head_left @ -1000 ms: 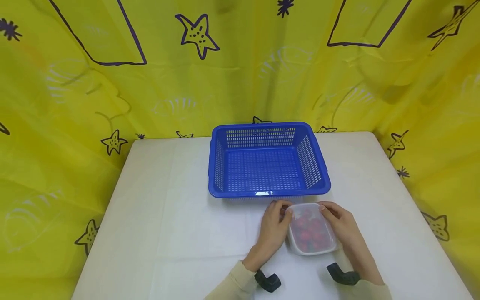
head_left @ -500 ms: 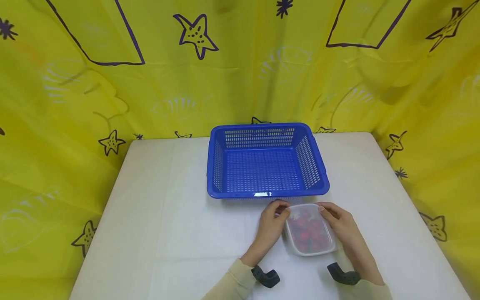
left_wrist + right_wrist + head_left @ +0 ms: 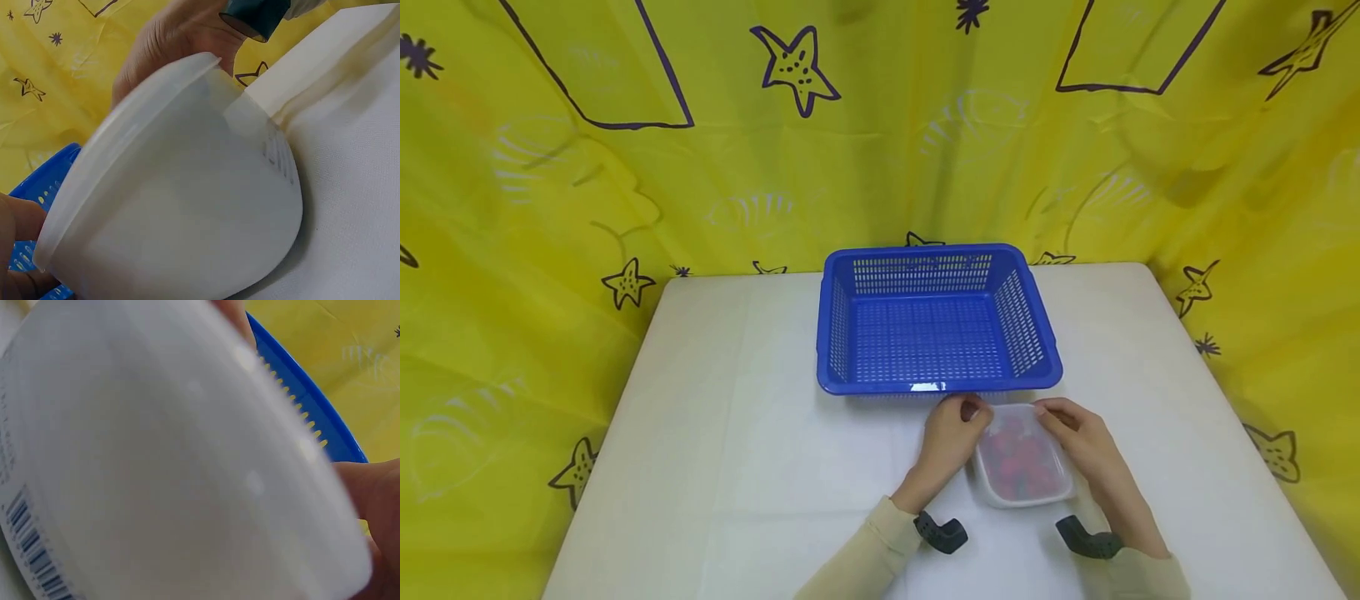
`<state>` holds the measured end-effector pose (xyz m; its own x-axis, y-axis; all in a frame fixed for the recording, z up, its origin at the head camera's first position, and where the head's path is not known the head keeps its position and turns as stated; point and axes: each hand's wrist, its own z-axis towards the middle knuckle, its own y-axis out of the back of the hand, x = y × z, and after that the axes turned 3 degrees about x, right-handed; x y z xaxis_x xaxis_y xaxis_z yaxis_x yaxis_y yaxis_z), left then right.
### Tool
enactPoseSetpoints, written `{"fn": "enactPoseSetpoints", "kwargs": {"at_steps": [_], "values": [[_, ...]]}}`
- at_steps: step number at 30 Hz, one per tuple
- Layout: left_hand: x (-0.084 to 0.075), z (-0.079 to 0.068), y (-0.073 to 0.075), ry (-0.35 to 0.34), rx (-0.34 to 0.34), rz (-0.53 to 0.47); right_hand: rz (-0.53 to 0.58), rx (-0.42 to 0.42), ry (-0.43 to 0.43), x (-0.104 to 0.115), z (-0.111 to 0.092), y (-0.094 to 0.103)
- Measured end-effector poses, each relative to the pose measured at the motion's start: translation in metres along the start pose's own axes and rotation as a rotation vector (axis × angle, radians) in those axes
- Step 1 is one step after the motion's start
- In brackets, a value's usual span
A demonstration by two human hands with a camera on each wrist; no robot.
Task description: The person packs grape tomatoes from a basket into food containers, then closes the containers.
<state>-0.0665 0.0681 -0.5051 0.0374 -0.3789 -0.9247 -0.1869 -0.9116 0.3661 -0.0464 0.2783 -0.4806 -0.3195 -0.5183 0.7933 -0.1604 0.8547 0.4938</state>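
A white translucent food container (image 3: 1024, 498) with a frosted lid (image 3: 1011, 421) sits on the table in front of the basket. Several small round red pieces (image 3: 1018, 460) show blurred through the lid. My left hand (image 3: 950, 440) pinches the lid's far left corner between thumb and finger. At the far right corner my right hand (image 3: 1092, 446) grips the rim, thumb on top and fingers curled below. The left wrist view shows the container's smooth side wall (image 3: 181, 200) and fingertips at its rim. A printed barcode (image 3: 36, 550) runs along the wall in the right wrist view.
Just beyond the hands stands a blue perforated plastic basket (image 3: 940, 388) with nothing in it. A white cloth covers the table (image 3: 760, 450). Yellow printed curtains (image 3: 865, 167) hang behind and on both sides. Dark curved pieces (image 3: 942, 533) are worn at both wrists.
My left hand has shifted slightly away from me and to the right, its thumb and finger now drawn together at the lid corner. The right hand and the container stay nearly in place.
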Motion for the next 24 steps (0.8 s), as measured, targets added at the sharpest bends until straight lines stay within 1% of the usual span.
{"fn": "enactPoseSetpoints", "kwargs": {"at_steps": [2,7,14,19,24], "values": [[0.0002,0.0011,-0.0008,0.003,0.001,0.013,0.006,0.002,-0.016,0.0008,0.0009,-0.0003],[0.0006,0.0014,-0.0022,-0.002,-0.009,-0.022,0.008,-0.002,-0.041,0.0032,0.0013,-0.0012],[-0.0002,-0.0003,-0.0038,0.0,-0.054,-0.019,0.048,-0.013,-0.026,0.0041,0.0011,-0.0031],[-0.0005,-0.0017,-0.0056,-0.015,-0.071,-0.013,0.069,-0.033,-0.028,0.0031,0.0004,-0.0046],[0.0008,-0.0029,-0.0082,-0.026,-0.073,-0.011,0.04,-0.033,-0.052,-0.0012,-0.0049,-0.0045]]}}
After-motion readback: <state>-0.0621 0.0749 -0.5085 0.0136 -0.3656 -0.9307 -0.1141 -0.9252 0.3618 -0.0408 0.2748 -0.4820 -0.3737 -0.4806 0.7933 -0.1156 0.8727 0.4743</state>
